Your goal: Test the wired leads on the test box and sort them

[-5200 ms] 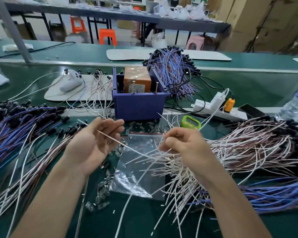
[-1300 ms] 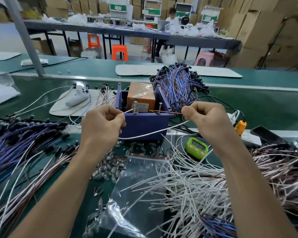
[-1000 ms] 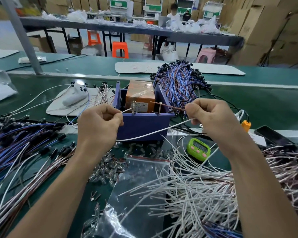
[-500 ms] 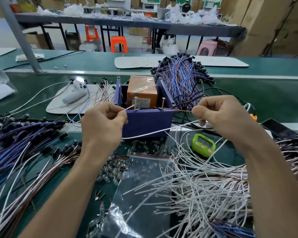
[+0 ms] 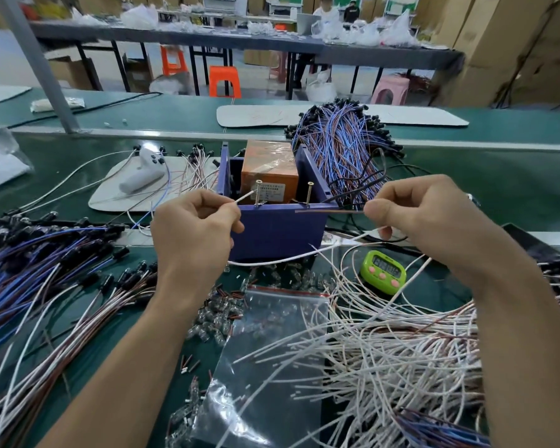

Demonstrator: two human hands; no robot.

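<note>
**One lead at the screws, a heap yet to test**

The left hand pinches the white end of a lead between thumb and forefinger, its tip at the left screw on the purple test box. The right hand pinches the brown end, its tip near the right screw; contact there cannot be told.

Judging by the piles, the work is partly done. Bundles with black caps lie at the left and behind the box, seemingly sorted. A large tangle of white and brown leads at the lower right looks untested, so much remains.

All this rests on a green bench mat, with a green timer, a clear zip bag and small glass bulbs near the box. Beyond stand a long table, orange stools and stacked cardboard boxes
</note>
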